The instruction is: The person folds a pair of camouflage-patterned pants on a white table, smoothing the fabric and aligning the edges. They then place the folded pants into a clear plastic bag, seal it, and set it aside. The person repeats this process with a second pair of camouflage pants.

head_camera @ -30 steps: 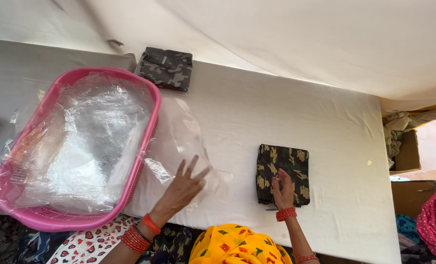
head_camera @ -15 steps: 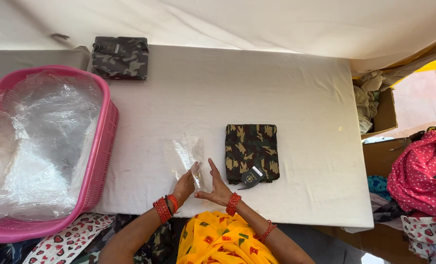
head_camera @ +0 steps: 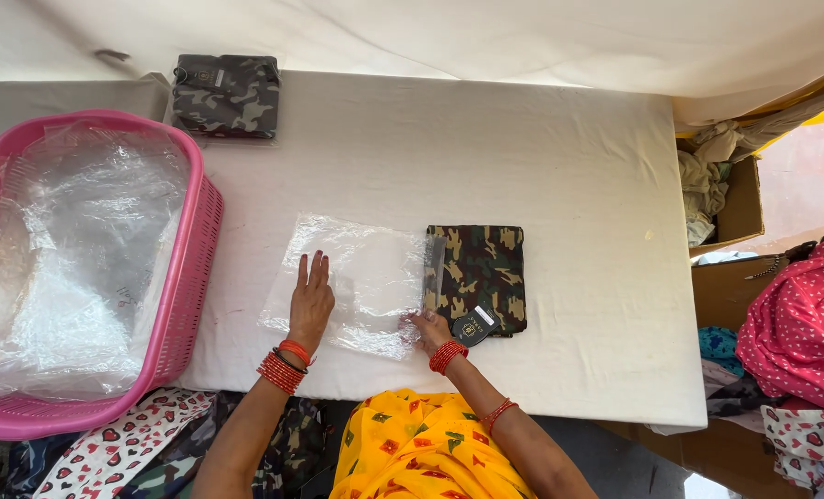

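Note:
A clear plastic bag (head_camera: 367, 268) lies flat on the white table (head_camera: 569, 185) in front of me. My left hand (head_camera: 311, 300) rests flat on the bag's left part, fingers together and stretched. My right hand (head_camera: 428, 327) pinches the bag's lower right corner. Right beside the bag's open edge lies a folded camouflage garment (head_camera: 478, 277) with a small dark tag (head_camera: 474, 327) at its near edge.
A pink basket (head_camera: 190, 249) full of clear plastic bags stands at the left. A second packed camouflage garment (head_camera: 225, 95) lies at the table's far left. A cardboard box (head_camera: 735, 199) with cloth and piles of patterned fabric (head_camera: 795, 314) sit to the right.
The plastic bag, held up crumpled between both hands half a second ago, now lies spread flat on the table. My left hand has moved onto it; my right hand holds its corner.

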